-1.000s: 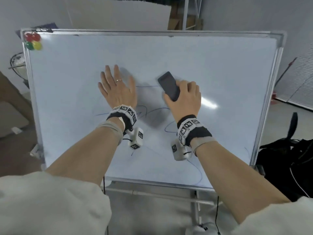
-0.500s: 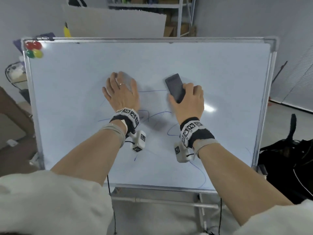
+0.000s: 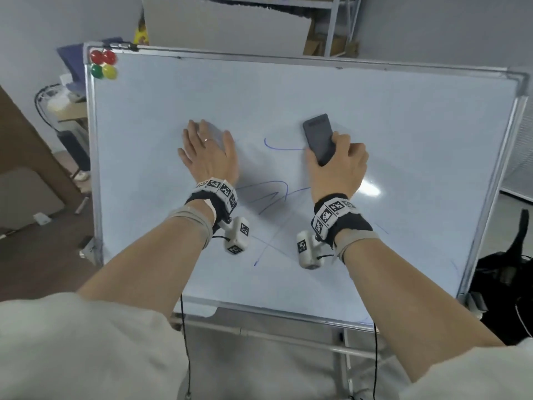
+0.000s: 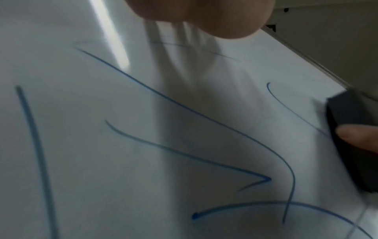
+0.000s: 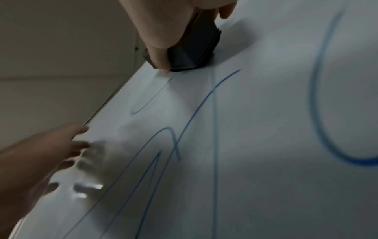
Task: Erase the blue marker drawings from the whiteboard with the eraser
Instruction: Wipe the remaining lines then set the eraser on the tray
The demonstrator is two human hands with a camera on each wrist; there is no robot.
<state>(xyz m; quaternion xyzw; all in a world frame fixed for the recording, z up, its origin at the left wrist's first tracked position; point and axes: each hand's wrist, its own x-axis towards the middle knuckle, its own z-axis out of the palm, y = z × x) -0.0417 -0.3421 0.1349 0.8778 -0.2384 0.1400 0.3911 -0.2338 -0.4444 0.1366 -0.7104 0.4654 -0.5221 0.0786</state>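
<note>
The whiteboard (image 3: 403,125) stands tilted on its stand, with blue marker lines (image 3: 271,197) across its middle and lower part. My right hand (image 3: 337,166) grips the dark grey eraser (image 3: 318,138) and holds it flat against the board at the right end of a short blue stroke (image 3: 277,147). The right wrist view shows the eraser (image 5: 196,46) pinched between thumb and fingers, its pad on the surface. My left hand (image 3: 207,153) lies flat on the board with straight fingers, left of the stroke. More blue lines (image 4: 184,155) fill the left wrist view.
Several coloured magnets (image 3: 103,64) sit in the board's top left corner. A metal frame (image 3: 487,203) edges the board, with the stand's bar (image 3: 288,336) below. A black bag (image 3: 507,284) lies on the floor at the right. Shelving and cardboard stand behind the board.
My right hand has carried the eraser up and to the right across the board; a line left of it is now shorter. The left hand stays flat on the board.
</note>
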